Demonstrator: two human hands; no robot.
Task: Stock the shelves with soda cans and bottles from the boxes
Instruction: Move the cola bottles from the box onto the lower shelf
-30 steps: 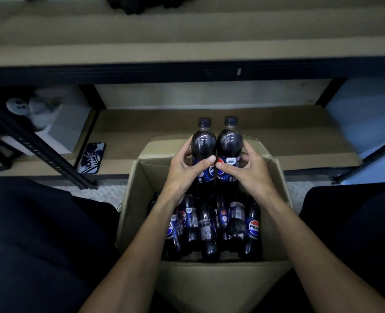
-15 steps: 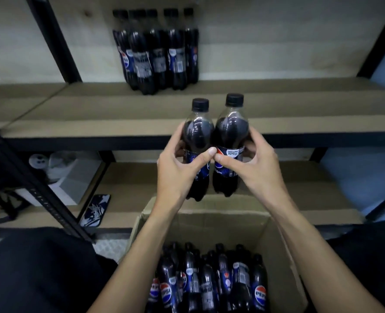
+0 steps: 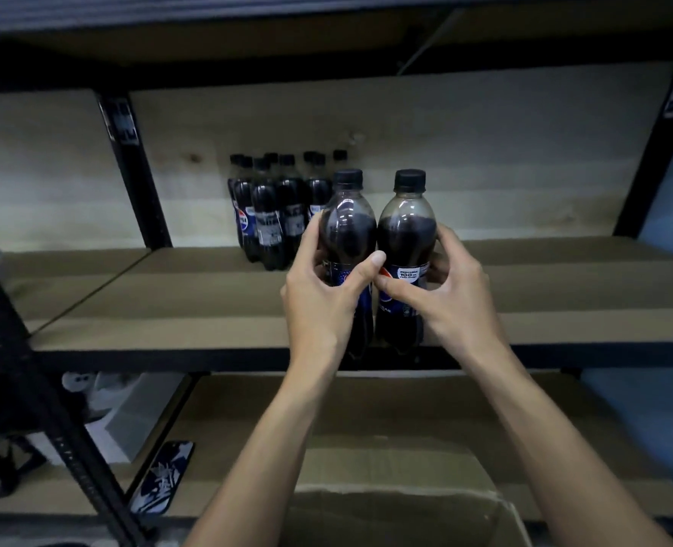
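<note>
bottles (image 3: 346,230) held touching — my left hand (image 3: 323,305) fingers wrap one, right hand (image 3: 449,294) the other; a steadier pair for the shelf (image 3: 169,302).

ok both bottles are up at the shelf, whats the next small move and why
Probably carry them deeper and set them right of the group of bottles; the left hand and right hand hold the two bottles only at the front edge of the shelf.

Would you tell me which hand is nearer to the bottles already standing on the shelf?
Left. The left hand, gripping the left bottle, is just right of the shelved bottles; the right hand, gripping the right bottle, is farther right.
</note>
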